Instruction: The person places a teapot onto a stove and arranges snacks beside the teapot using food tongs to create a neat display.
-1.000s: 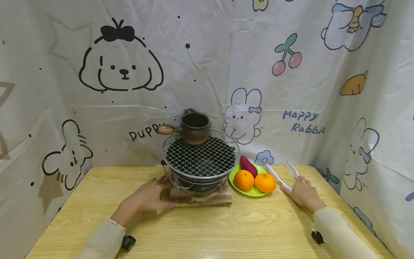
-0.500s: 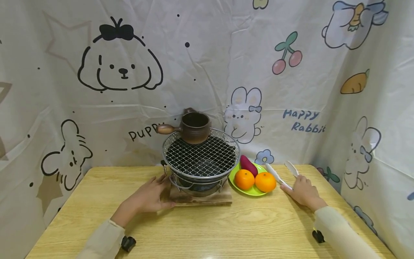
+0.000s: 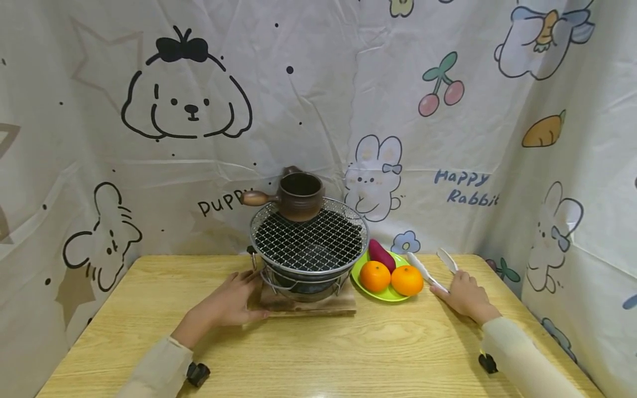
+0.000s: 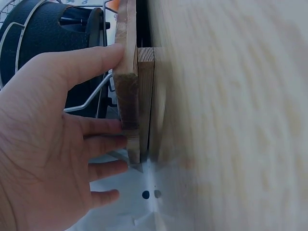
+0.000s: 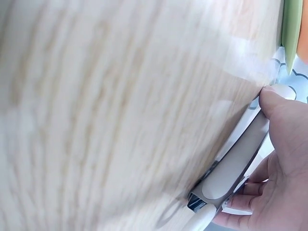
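My left hand (image 3: 234, 301) lies at the left front corner of the wooden board (image 3: 308, 308), its thumb on the front edge. In the left wrist view the fingers (image 4: 103, 143) are fairly straight, their tips at the board's end. On that board stands a round charcoal grill (image 3: 311, 286) topped by a wire mesh (image 3: 308, 243). A brown pot (image 3: 301, 200) with a wooden side handle sits at the back of the mesh. Far to the right, my right hand (image 3: 468, 297) holds white-armed tongs (image 3: 428, 272) low over the table, thumb on one arm and fingers around the other.
Between grill and tongs is a green plate (image 3: 390, 296) bearing two oranges (image 3: 407, 281) and a purple sweet-potato-like piece (image 3: 381, 255). The wooden table (image 3: 318, 359) ends at a printed cloth (image 3: 298, 110) that hangs behind and along both sides.
Both hands stay where they were, the left at the board and the right on the tongs. Only a slight shift of the head view shows.
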`<state>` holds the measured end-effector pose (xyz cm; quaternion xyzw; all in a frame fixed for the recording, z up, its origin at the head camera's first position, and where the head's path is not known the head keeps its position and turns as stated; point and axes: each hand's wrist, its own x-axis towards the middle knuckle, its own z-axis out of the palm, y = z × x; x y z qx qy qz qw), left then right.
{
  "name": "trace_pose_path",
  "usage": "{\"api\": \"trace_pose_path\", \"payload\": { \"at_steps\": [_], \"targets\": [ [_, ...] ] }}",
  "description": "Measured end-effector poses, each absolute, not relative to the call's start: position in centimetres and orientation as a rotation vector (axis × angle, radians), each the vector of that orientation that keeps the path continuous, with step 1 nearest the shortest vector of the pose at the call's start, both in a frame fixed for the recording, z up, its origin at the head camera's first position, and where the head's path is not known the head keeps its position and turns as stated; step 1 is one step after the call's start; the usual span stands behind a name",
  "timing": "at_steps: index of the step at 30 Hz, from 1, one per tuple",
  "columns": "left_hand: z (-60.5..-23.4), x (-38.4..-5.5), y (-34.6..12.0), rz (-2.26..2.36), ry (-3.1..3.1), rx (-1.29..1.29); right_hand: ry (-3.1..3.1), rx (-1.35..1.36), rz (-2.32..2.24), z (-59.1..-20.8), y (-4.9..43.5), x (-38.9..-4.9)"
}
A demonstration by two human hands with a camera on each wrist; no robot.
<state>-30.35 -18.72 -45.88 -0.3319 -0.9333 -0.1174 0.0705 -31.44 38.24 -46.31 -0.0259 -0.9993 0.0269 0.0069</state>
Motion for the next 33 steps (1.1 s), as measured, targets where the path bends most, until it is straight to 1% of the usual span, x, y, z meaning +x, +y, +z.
{"api": "trace_pose_path", "payload": {
  "at_steps": [9,19,25,33],
  "targets": [
    [-45.8,-30.4,-18.7,-0.36,-2.817,-1.009,-3.115,-0.083,0.07,-46.2,38.4,-31.7],
    [-45.8,-30.3,-18.9,-0.386,-2.861,-0.987,-3.056,-0.056,0.272,-46.1,39.6,-31.4],
    [-45.8,-30.3,-18.9,-0.364,-2.853,-0.986,-2.917,-0.045,0.371,-44.9,39.7,-31.0],
    [-45.8,-30.3,-18.9,-0.348,-2.83,-1.001,-2.839,0.009,0.362,-42.6,38.8,-30.8]
  ]
}}
